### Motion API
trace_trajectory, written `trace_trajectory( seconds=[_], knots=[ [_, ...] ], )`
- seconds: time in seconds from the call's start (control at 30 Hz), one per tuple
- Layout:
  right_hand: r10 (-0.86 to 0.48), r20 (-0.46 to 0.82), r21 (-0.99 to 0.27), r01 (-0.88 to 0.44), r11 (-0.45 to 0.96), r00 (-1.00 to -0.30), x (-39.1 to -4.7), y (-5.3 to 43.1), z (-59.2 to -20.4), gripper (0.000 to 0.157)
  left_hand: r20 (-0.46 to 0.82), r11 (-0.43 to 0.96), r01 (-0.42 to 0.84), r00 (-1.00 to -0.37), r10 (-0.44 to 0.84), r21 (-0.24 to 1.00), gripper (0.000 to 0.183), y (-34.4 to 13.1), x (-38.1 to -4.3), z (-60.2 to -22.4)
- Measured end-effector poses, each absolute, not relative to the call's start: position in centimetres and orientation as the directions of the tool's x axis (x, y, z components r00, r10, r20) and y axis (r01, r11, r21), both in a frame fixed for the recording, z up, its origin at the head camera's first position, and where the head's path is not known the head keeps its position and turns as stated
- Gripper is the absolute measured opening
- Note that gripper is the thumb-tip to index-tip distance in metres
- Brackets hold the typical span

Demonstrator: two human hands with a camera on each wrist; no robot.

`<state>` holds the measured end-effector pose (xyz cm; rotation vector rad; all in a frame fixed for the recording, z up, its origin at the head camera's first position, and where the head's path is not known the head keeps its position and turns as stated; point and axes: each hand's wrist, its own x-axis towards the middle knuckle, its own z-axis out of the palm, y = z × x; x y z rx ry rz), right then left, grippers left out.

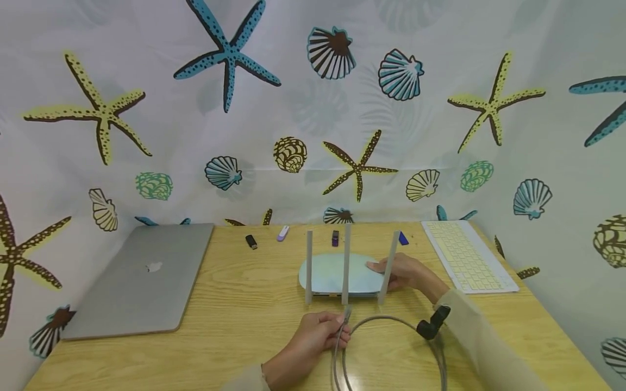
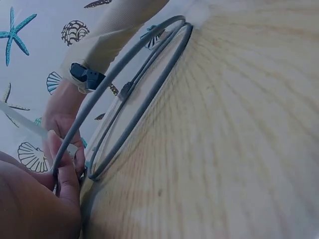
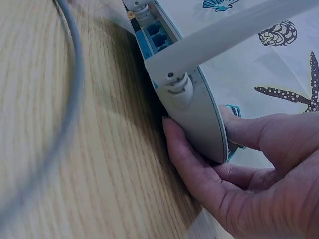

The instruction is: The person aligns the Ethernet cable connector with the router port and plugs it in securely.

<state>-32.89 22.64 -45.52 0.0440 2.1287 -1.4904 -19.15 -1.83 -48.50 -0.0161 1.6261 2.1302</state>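
A pale white router (image 1: 327, 271) with three upright antennas lies at the middle of the wooden table, its port side facing me. My right hand (image 1: 408, 274) grips its right end, thumb on top and fingers under the edge, as the right wrist view shows. Blue-lined ports (image 3: 158, 39) sit beside an antenna (image 3: 214, 42) there. In front of the router, my left hand (image 1: 318, 334) pinches a grey cable (image 1: 383, 317) just below its plug (image 1: 348, 312). The plug is apart from the ports. The cable loops rightward; the left wrist view shows the loop (image 2: 144, 110) above the table.
A closed grey laptop (image 1: 146, 277) lies at the left and a white keyboard (image 1: 469, 258) at the right. Behind the router are a black USB stick (image 1: 251, 241), a purple-white one (image 1: 283, 233), a dark one (image 1: 335, 238) and a blue piece (image 1: 403, 238).
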Motion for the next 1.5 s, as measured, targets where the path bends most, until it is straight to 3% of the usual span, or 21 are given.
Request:
trace_trajectory(
  seconds=[0.3,0.47,0.9,1.5],
  knots=[
    [-0.246,-0.448,-0.856,0.332,0.396,-0.860,-33.1,22.7,-45.7,0.034,-0.326,-0.149,-0.408,-0.862,0.387,0.901,0.037,-3.6,-19.6,-48.3],
    [-0.247,-0.447,-0.856,0.332,0.395,-0.859,-33.0,22.7,-45.6,0.034,-0.311,-0.169,-0.394,-0.874,0.373,0.904,0.045,-3.8,-20.3,-48.3],
    [-0.279,-0.449,-0.864,0.334,0.376,-0.849,-32.9,22.4,-45.1,0.036,-0.268,-0.326,-0.260,-0.963,0.020,0.909,0.034,-1.6,-19.8,-48.2],
    [-0.325,-0.422,-0.880,0.297,0.371,-0.846,-32.7,22.7,-45.2,0.030,-0.225,-0.343,-0.198,-0.973,-0.041,0.918,0.029,0.1,-20.3,-48.1]
  ],
)
